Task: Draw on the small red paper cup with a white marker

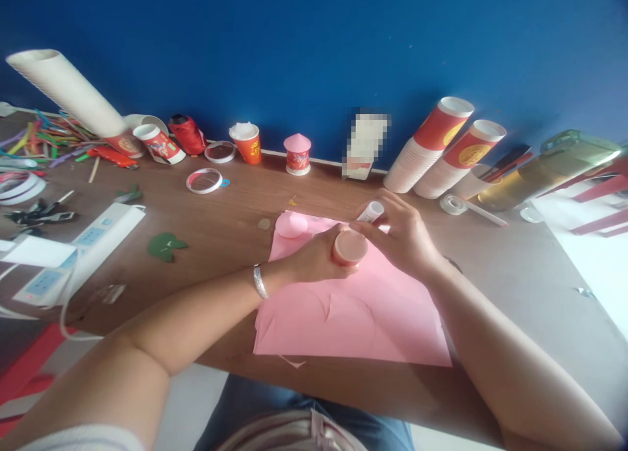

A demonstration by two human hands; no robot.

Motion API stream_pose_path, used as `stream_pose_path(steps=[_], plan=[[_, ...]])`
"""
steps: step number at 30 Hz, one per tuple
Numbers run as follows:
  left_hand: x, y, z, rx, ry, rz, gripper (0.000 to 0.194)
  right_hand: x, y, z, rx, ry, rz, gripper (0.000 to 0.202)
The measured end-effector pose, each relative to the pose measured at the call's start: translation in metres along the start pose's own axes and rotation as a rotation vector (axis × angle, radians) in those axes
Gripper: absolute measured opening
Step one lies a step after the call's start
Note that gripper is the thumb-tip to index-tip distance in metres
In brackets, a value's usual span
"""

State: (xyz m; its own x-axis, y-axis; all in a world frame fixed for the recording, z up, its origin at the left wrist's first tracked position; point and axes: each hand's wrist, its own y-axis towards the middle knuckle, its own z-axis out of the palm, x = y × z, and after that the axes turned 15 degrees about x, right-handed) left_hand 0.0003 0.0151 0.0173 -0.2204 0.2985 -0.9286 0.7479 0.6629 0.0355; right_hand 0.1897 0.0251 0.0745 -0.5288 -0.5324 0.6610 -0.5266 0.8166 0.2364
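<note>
My left hand is wrapped round a paper cup, its pale round end facing up toward me. Between the fingers of my right hand is a white glue stick, held close beside the cup's rim; whether the two touch I cannot tell. Under both hands lie sheets of pink paper with curved cut marks. A pink paper cone rests on their far left corner. Behind, a small red cup with a pink cone roof stands near the wall.
Tall stacks of paper cups lean at the back right, near a tape roll and a bottle. At left lie a power strip, green paper and tape rings. A red-and-white cup holds white paper.
</note>
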Motion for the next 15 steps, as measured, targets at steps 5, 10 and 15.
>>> stream_pose_path(steps=[5,10,15], plan=[[0.001,0.001,0.001,0.026,-0.039,-0.018,0.033,0.000,0.006,0.002,0.034,-0.047,-0.026,0.017],[0.004,-0.001,-0.002,0.041,-0.058,-0.035,0.041,-0.006,0.011,0.007,0.015,-0.035,-0.026,0.014],[-0.001,0.001,-0.002,0.080,-0.054,0.012,0.035,0.000,0.003,0.005,-0.011,0.106,-0.069,0.010]])
